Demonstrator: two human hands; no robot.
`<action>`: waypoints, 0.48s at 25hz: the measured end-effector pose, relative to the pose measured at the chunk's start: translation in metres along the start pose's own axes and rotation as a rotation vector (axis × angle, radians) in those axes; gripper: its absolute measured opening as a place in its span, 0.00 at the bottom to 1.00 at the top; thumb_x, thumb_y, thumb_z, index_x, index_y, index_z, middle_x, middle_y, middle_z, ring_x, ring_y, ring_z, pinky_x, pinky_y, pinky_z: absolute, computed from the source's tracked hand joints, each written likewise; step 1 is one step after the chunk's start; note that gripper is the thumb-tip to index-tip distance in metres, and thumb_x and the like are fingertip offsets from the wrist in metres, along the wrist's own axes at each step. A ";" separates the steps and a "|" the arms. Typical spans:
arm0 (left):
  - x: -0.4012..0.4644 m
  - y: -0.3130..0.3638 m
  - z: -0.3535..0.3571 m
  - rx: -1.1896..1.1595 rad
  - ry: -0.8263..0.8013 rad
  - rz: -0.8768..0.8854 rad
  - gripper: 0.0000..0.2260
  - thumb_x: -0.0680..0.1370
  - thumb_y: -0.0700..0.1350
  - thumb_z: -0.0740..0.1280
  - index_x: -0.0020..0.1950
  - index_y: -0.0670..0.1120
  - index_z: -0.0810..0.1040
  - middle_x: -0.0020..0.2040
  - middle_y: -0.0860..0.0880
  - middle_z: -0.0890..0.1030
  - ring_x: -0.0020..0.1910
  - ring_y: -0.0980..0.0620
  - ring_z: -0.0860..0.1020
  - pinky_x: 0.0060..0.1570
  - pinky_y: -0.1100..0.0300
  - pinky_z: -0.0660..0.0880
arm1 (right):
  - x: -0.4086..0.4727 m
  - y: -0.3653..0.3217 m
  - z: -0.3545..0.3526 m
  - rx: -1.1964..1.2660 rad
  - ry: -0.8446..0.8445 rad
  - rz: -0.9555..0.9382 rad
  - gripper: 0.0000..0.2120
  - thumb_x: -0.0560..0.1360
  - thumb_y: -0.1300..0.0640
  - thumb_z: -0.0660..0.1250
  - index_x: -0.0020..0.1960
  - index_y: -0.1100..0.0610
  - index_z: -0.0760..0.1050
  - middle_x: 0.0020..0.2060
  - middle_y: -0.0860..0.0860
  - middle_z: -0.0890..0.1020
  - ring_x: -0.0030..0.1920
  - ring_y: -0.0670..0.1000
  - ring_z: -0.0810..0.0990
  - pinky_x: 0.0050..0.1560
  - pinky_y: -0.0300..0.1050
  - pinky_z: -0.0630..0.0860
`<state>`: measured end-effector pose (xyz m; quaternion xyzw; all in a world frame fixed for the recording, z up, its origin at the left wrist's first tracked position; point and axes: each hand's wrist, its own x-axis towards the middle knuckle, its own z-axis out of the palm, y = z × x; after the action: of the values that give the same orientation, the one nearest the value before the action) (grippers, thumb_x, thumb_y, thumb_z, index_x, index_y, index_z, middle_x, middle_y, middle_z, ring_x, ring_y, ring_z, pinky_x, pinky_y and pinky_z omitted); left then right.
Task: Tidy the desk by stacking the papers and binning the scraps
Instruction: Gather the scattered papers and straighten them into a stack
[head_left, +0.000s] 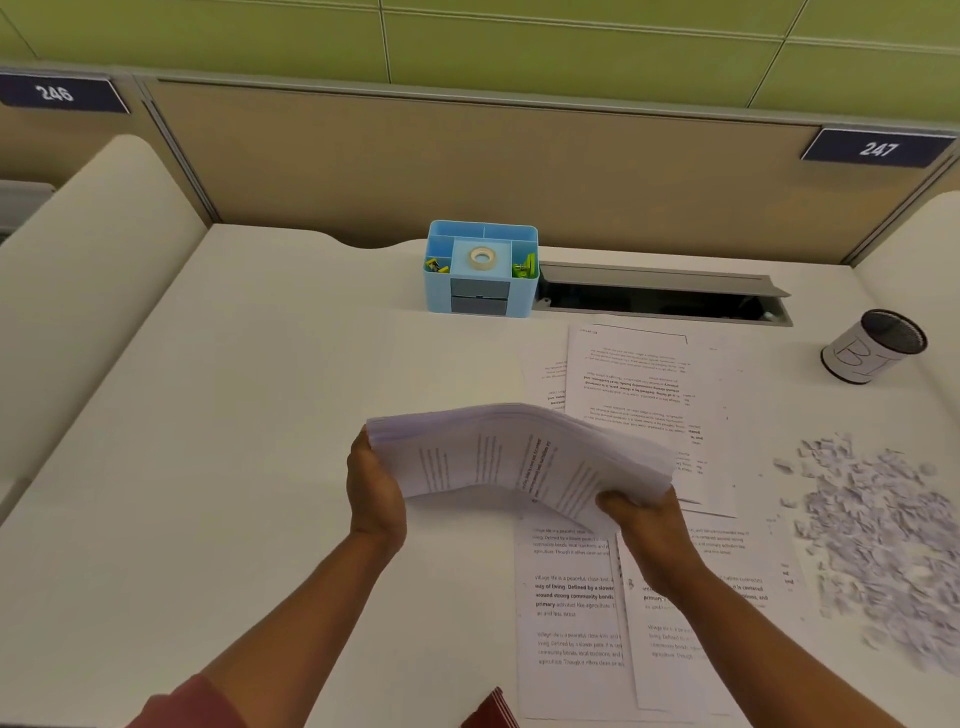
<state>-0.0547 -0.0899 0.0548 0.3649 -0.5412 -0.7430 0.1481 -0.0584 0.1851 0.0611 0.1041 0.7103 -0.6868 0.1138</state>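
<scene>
- Papers in a thick sheaf (519, 457) sit just below the frame's centre, lifted off the white desk (234, 415) and bowed upward in the middle.
- Loose printed sheets (639, 395) lie flat on the desk from about 2 o'clock of the sheaf round to 5 o'clock, overlapping one another.
- Scraps of torn paper (878, 540) form a spread heap at 4 o'clock, near the desk's right edge; blur there makes single pieces hard to tell apart.
- Blue desk organiser (480, 270) stands at 12 o'clock against the partition, with a roll of tape (482, 257) in its middle compartment and yellow-green clips in the side ones.
- Mesh cup (872, 345) with a paper label stands upright at 2 o'clock, well apart from the sheaf.
- Left hand (374, 488) grips the sheaf's left end, fingers curled behind it.
- Right hand (644, 519) grips the sheaf's lower right corner, thumb on top.
</scene>
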 end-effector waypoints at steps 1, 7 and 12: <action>-0.001 -0.001 0.000 -0.003 0.010 -0.015 0.15 0.86 0.49 0.54 0.47 0.53 0.79 0.45 0.54 0.80 0.49 0.52 0.76 0.55 0.54 0.72 | 0.000 0.002 -0.002 -0.007 -0.022 0.006 0.20 0.73 0.74 0.66 0.53 0.50 0.79 0.46 0.56 0.84 0.53 0.55 0.81 0.52 0.55 0.80; -0.016 0.002 0.006 -0.042 0.038 -0.061 0.15 0.86 0.45 0.53 0.45 0.52 0.75 0.40 0.54 0.77 0.38 0.59 0.76 0.39 0.65 0.71 | 0.001 0.000 -0.003 -0.017 -0.045 0.042 0.21 0.73 0.75 0.66 0.56 0.53 0.78 0.50 0.57 0.83 0.58 0.58 0.80 0.56 0.54 0.82; -0.012 0.003 -0.003 -0.020 -0.078 0.003 0.22 0.87 0.55 0.47 0.45 0.52 0.79 0.38 0.56 0.80 0.41 0.57 0.77 0.39 0.65 0.72 | 0.000 0.000 -0.009 -0.019 -0.102 0.040 0.21 0.74 0.72 0.69 0.57 0.48 0.80 0.51 0.53 0.85 0.59 0.55 0.81 0.55 0.52 0.82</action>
<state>-0.0451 -0.0859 0.0621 0.3334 -0.5396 -0.7618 0.1319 -0.0587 0.1942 0.0617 0.0821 0.7079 -0.6819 0.1646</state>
